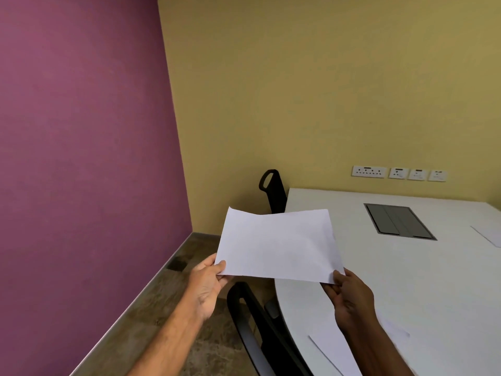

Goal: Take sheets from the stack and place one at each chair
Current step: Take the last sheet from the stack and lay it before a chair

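Observation:
I hold a white sheet of paper [279, 244] in the air over the left edge of the white table [406, 280]. My left hand [207, 286] pinches its near left corner and my right hand [351, 299] pinches its near right corner. Another sheet [336, 346] lies flat on the table under my right forearm, in front of the near black chair [260, 332]. A second black chair [273, 191] stands at the table's far left corner. The edge of a third sheet [488, 236] shows at the far right. No stack is in view.
A grey cable hatch [398, 221] is set into the tabletop. White wall sockets [398, 173] sit on the yellow wall behind the table. A purple wall closes the left side, with a strip of brown floor [162, 308] between it and the chairs.

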A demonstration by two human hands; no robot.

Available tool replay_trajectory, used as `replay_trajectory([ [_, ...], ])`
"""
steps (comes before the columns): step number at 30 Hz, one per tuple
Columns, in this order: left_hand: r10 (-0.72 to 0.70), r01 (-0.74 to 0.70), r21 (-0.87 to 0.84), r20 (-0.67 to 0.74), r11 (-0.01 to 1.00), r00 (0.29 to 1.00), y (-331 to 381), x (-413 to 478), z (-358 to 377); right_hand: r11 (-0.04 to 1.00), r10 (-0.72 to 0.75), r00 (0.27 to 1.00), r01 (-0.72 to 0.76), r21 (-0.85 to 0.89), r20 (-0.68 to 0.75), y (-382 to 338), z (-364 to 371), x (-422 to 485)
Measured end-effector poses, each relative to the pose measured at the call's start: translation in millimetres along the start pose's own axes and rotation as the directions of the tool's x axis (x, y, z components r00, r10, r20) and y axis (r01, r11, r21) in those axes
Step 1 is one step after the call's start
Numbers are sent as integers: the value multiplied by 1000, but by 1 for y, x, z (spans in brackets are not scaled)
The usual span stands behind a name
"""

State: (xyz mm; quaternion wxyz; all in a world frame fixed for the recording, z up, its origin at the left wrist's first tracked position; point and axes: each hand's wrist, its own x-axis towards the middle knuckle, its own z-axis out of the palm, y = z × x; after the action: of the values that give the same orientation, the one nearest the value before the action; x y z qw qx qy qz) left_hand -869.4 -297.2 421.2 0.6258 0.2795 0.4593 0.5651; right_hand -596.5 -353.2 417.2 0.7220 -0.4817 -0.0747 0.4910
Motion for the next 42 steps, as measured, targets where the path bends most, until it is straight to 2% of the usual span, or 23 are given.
replay_trajectory([
  [14, -144, 120, 128, 201, 984, 969, 29, 195, 29, 994, -81, 987, 90, 63, -139, 30, 90, 134],
  [21, -221, 179, 171, 272, 969, 937, 34, 273, 54, 988, -119, 956, 142, 66, -269, 26, 130, 187],
  [26, -278, 205, 238, 337, 950, 899, 38, 330, 71, 978, -164, 916, 199, 61, -365, 30, 155, 222],
  [31, -325, 206, 294, 448, 933, 832, 52, 391, 80, 958, -217, 866, 278, 73, -450, 41, 184, 251],
  [42, -471, 322, 364, 473, 874, 744, 46, 494, 103, 933, -227, 771, 348, 96, -595, 54, 235, 313],
])
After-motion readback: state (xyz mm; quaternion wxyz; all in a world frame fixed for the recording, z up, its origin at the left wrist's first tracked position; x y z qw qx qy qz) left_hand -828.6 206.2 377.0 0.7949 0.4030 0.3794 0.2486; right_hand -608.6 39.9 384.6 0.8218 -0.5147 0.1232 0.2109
